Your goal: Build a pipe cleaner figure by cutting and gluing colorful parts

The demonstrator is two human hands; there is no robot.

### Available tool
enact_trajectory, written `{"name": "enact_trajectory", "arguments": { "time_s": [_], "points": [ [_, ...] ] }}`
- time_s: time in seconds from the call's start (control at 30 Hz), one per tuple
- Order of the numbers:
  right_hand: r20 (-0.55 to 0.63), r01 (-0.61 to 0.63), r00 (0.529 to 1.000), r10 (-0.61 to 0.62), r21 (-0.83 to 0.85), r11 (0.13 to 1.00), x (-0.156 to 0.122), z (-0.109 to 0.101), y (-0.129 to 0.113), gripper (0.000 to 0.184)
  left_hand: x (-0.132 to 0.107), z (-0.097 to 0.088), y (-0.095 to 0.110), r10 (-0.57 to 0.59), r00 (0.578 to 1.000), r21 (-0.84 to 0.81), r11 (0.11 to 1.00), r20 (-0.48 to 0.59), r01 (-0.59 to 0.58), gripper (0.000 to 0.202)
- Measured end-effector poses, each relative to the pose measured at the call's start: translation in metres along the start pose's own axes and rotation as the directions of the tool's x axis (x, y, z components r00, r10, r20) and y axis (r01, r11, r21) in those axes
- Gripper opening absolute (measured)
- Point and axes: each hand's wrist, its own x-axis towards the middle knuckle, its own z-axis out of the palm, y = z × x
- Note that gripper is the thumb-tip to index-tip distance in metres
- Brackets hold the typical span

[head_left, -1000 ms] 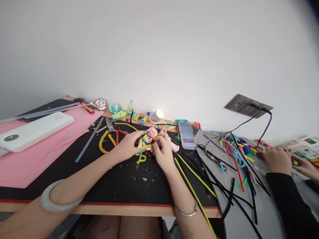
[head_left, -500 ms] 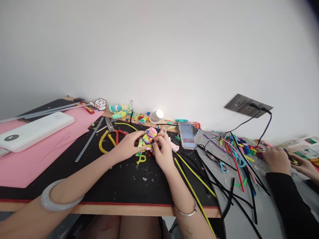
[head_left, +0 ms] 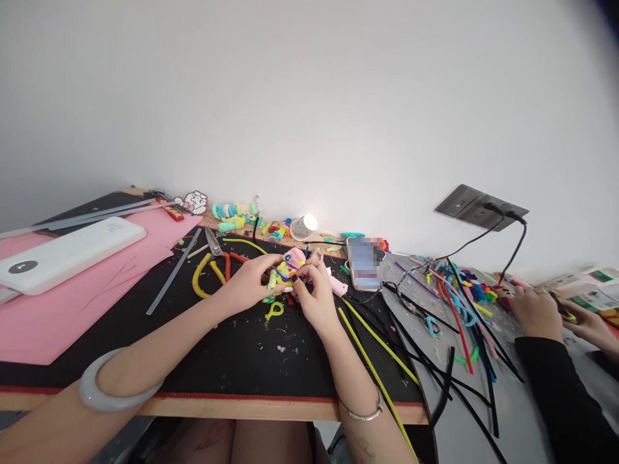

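A small multicoloured pipe-cleaner figure (head_left: pixel 289 265) with a pink head sits over the black mat (head_left: pixel 232 348). My left hand (head_left: pixel 249 282) grips its left side with curled fingers. My right hand (head_left: pixel 316 290) pinches its right side, fingers pressed together at a dark bit of the figure. A yellow pipe-cleaner loop (head_left: pixel 273 310) lies on the mat just below the figure. A pink piece (head_left: pixel 338 287) lies right of my right hand.
Yellow-handled pliers (head_left: pixel 209 261), a phone (head_left: pixel 363 263), a white power bank (head_left: pixel 62 254) on pink paper (head_left: pixel 58 309), and a paper cup (head_left: pixel 304 225) surround the mat. Loose black, yellow and coloured pipe cleaners (head_left: pixel 449 322) spread to the right. Another person's hands (head_left: pixel 536 312) work at far right.
My right hand's fingers have shifted slightly left and closer onto the figure. The other person's hands moved a little at the far right.
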Motion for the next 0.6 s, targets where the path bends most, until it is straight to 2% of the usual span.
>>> {"name": "enact_trajectory", "arguments": {
  "time_s": [0.33,0.6],
  "points": [
    [0.025,-0.034,0.999,0.033,0.048,0.998,0.0002,-0.0004,0.0037,0.007,-0.0001,-0.0006,0.0005,0.008,1.000,0.038,0.999,-0.013,-0.007,0.057],
    [-0.008,0.062,0.998,-0.063,-0.071,0.996,-0.0011,-0.0024,-0.0061,0.004,0.0004,-0.0022,0.0019,0.014,0.999,0.045,0.999,-0.039,-0.013,0.054]
  ]
}}
